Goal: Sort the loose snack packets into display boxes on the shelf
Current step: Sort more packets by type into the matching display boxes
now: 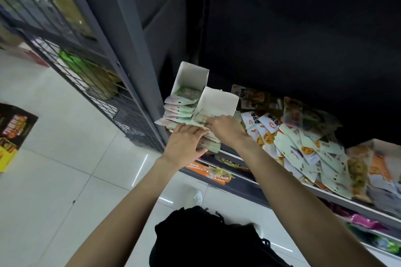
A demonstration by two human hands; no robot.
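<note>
Head view: both hands, left hand [186, 141] and right hand [225, 129], gripping pale green packet stack [209, 143].

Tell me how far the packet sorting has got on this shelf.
Partly done. The far-left display box already looks filled with a row of packets. In hand: the left hand steadies a stack of packets while the right hand works them into the second box. Left: a large loose pile of packets still lies unsorted on the shelf to the right.
</note>
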